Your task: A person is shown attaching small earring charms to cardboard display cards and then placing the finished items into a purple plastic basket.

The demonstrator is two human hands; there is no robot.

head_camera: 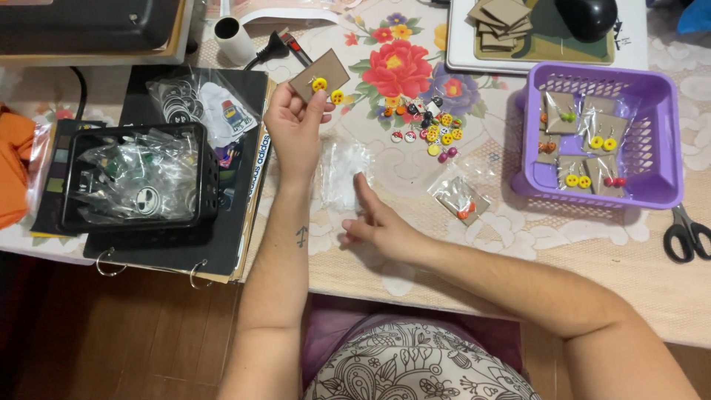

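My left hand (295, 124) holds up a small brown card (320, 72) with a pair of yellow round earrings (327, 90) hanging from it. Lower down, my right hand (374, 222) rests on the table with its forefinger stretched toward a pile of small clear plastic bags (343, 169), touching or nearly touching it. A loose heap of small earrings (428, 124), yellow, red and dark, lies on the flowered tablecloth beyond the bags. One bagged card with orange earrings (460, 200) lies to the right of my right hand.
A purple basket (666, 141) at right holds several bagged earring cards. Scissors (687, 233) lie at the right edge. A black basket of plastic bags (137, 176) sits on a black binder (244, 185) at left. Spare brown cards (502, 21) and a white roll (234, 38) are at the back.
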